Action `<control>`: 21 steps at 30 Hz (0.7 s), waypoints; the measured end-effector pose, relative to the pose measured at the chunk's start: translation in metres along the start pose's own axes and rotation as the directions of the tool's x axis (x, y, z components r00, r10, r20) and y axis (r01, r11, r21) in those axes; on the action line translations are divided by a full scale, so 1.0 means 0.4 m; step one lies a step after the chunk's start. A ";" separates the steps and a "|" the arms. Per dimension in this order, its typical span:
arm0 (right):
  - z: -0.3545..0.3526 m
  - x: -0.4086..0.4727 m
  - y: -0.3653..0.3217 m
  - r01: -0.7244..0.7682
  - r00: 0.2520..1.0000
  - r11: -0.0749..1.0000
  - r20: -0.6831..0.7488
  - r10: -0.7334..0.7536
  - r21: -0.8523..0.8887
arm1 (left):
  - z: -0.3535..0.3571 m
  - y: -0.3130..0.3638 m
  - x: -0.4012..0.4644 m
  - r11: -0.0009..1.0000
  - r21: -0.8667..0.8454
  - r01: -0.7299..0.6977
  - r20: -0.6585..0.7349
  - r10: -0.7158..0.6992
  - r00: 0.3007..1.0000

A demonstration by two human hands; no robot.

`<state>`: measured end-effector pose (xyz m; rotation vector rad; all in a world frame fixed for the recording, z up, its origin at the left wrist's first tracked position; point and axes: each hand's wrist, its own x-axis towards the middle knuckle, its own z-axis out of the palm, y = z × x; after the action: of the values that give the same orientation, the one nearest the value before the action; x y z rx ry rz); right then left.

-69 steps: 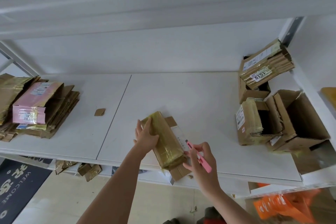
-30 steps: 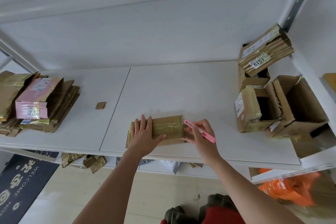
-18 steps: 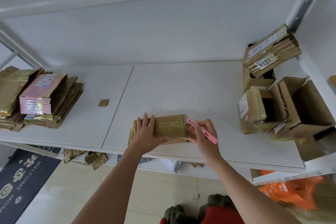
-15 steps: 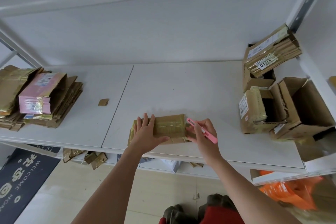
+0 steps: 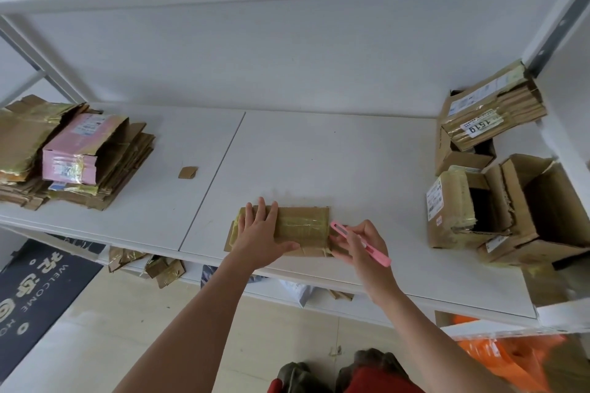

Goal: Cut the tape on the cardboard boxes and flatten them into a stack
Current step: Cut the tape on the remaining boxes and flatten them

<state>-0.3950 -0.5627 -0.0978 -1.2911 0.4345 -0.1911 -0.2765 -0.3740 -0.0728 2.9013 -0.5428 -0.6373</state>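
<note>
A flattened brown cardboard box [image 5: 303, 226] wrapped in shiny tape lies near the front edge of the white shelf [image 5: 319, 163]. My left hand [image 5: 260, 236] presses flat on its left half, fingers straight. My right hand [image 5: 359, 244] holds a pink cutter [image 5: 360, 244] at the box's right end, its tip at the box's edge. A stack of flattened boxes [image 5: 73, 156], topped by a pink one, sits at the far left of the shelf.
Several opened, unflattened boxes [image 5: 498, 201] crowd the right end of the shelf, one labelled 1519 [image 5: 488, 112]. A small cardboard scrap [image 5: 187, 172] lies left of centre. Cardboard bits [image 5: 153, 265] sit on a lower shelf. A dark welcome mat [image 5: 35, 284] covers the floor at left.
The box was turned from slanting to lying flat and crosswise, with my left hand pressing on it. Over the last half second the hands and cutter have barely moved.
</note>
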 end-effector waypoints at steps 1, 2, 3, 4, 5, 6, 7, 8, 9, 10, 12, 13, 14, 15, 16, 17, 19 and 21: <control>-0.002 -0.004 -0.001 0.019 1.000 0.999 0.007 -0.018 -0.026 | -0.001 0.001 -0.001 1.000 0.005 -0.002 0.002 0.002 1.000; -0.003 -0.008 -0.001 0.039 0.999 0.998 0.017 -0.038 -0.049 | -0.001 0.002 -0.002 1.000 0.008 -0.004 0.003 0.004 1.000; -0.005 -0.013 -0.001 0.058 0.998 0.996 0.026 -0.056 -0.072 | -0.001 0.002 -0.003 1.000 0.011 -0.007 0.004 0.007 1.000; -0.008 -0.015 0.002 0.073 0.997 0.993 0.037 -0.070 -0.091 | -0.002 0.003 -0.003 1.000 0.015 -0.008 0.006 0.008 1.000; -0.010 -0.019 0.004 0.088 0.995 0.991 0.051 -0.083 -0.104 | -0.002 0.002 -0.004 1.000 0.021 -0.008 0.009 0.008 1.000; -0.013 -0.021 0.007 0.100 0.993 0.989 0.065 -0.094 -0.113 | -0.003 0.002 -0.004 1.000 0.027 -0.007 0.011 0.007 1.000; -0.015 -0.022 0.010 0.109 0.992 0.987 0.075 -0.100 -0.121 | -0.004 0.003 -0.005 1.000 0.030 -0.006 0.013 0.006 1.000; -0.016 -0.023 0.013 0.115 0.991 0.985 0.083 -0.105 -0.128 | -0.006 0.003 -0.006 0.999 0.034 -0.006 0.016 0.006 1.000; -0.017 -0.024 0.015 0.121 0.990 0.983 0.089 -0.110 -0.136 | -0.007 0.003 -0.006 0.999 0.038 -0.007 0.017 0.006 1.000; -0.017 -0.027 0.018 0.130 0.989 0.980 0.091 -0.118 -0.148 | -0.007 0.003 -0.006 0.999 0.040 -0.007 0.018 0.007 1.000; -0.019 -0.035 0.026 0.159 0.985 0.971 0.099 -0.143 -0.180 | -0.009 0.004 -0.005 0.999 0.037 -0.005 0.021 0.004 1.000; -0.021 -0.041 0.032 0.174 0.982 0.965 0.114 -0.154 -0.197 | -0.010 0.004 -0.005 0.999 0.032 -0.003 0.021 0.003 1.000; -0.023 -0.046 0.039 0.185 0.978 0.960 0.131 -0.160 -0.210 | -0.010 0.004 -0.004 1.000 0.028 -0.002 0.020 0.002 1.000; -0.025 -0.053 0.043 0.188 0.977 0.958 0.142 -0.160 -0.216 | -0.011 0.004 -0.003 1.000 0.027 -0.002 0.020 0.002 1.000; -0.026 -0.058 0.045 0.186 0.977 0.958 0.145 -0.157 -0.218 | -0.010 0.004 -0.002 1.000 0.027 -0.002 0.019 0.002 1.000; -0.026 -0.062 0.042 0.185 0.977 0.957 0.146 -0.155 -0.221 | -0.010 0.004 -0.002 1.000 0.026 -0.002 0.018 0.002 1.000; -0.028 -0.064 0.035 0.185 0.976 0.955 0.159 -0.150 -0.232 | -0.008 0.004 -0.003 1.000 0.022 -0.001 0.015 0.001 1.000; -0.036 -0.062 0.033 0.183 0.974 0.948 0.179 -0.139 -0.260 | -0.008 0.003 -0.004 1.000 0.017 -0.001 0.011 0.001 1.000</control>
<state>-0.4249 -0.5625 -0.1084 -1.6053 0.2226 -0.1679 -0.2769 -0.3744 -0.0689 2.9145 -0.5535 -0.6525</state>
